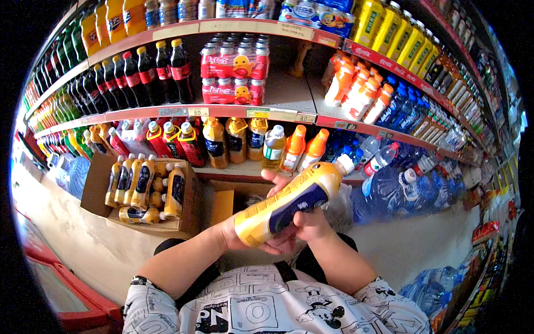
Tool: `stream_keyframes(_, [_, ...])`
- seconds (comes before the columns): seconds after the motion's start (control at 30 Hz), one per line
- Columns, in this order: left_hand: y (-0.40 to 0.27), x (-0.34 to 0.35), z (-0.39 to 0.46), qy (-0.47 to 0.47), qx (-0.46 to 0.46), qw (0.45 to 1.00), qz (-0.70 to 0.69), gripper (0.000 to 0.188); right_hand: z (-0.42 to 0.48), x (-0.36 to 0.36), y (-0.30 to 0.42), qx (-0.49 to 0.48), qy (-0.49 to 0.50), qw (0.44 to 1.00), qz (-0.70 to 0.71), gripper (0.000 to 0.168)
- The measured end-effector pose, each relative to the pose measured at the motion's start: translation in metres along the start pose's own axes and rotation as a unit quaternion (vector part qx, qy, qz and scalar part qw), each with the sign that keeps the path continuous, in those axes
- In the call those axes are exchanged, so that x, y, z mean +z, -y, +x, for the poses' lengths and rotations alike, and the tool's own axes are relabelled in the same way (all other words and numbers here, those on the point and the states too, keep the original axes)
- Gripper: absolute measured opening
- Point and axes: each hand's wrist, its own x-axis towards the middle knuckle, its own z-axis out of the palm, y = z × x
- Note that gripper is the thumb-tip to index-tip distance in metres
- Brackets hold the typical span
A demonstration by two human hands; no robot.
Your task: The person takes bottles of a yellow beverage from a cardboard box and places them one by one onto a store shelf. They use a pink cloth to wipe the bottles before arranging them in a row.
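A large yellow drink bottle (288,204) with a dark blue label and a white cap lies tilted across my two hands, its cap up and to the right. My left hand (230,234) supports it from beneath and behind near the base, mostly hidden by the bottle. With the thumb on the label, my right hand (312,225) grips its lower side. An open cardboard box (190,208) on the floor to the left holds several similar yellow bottles (142,181), some upright and some lying. Similar large bottles (215,142) stand on the bottom shelf ahead.
Shelves (233,112) packed with drinks curve around the front and right. A second open carton (223,204) sits behind my hands. Large water jugs (388,188) stand at right, more (429,288) at lower right. A red-framed cabinet (79,292) is at lower left.
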Motion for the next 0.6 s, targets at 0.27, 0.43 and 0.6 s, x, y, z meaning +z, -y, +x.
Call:
stream_keyframes(0.27, [-0.004, 0.005, -0.009, -0.184, 0.166, 0.969, -0.004, 0.048, 0.022, 0.017, 0.027, -0.056, 0.05, 0.979, -0.188, 0.081])
stream_keyframes(0.43, [-0.038, 0.029, -0.027, -0.312, 0.204, 0.925, 0.07, 0.041, 0.053, 0.004, 0.082, -0.08, 0.009, 0.952, -0.296, 0.08])
stream_keyframes(0.6, [-0.051, 0.014, -0.034, -0.327, 0.226, 0.915, 0.073, 0.041, 0.11, -0.059, 0.122, -0.015, -0.131, 0.934, -0.333, 0.077])
